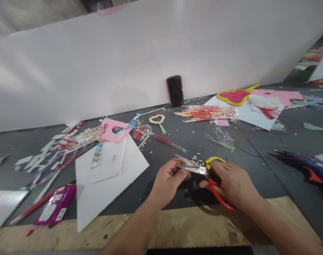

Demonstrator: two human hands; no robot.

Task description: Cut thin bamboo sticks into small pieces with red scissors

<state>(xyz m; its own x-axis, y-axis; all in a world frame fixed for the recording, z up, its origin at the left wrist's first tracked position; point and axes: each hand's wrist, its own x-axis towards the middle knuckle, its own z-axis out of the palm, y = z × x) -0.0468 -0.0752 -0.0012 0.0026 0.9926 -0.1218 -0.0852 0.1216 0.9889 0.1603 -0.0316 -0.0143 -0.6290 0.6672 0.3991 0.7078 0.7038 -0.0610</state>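
My right hand [234, 184] is wrapped around the yellow and red handles of a pair of scissors [203, 170], whose metal blades are parted and point left. My left hand [168, 180] is pinched close at the blades, holding something small that I cannot make out between thumb and fingers. Several tiny wooden offcuts [197, 159] lie on the dark mat just beyond the blades. Both hands hover low over the near part of the table.
White paper sheets [108, 180] lie to the left, with a pink cutout [112, 130], beads and sticks. A bag of sticks [206, 112], a bead bracelet [157, 119], a phone [175, 90] against the white board, and a blue glue gun [304, 166] at right.
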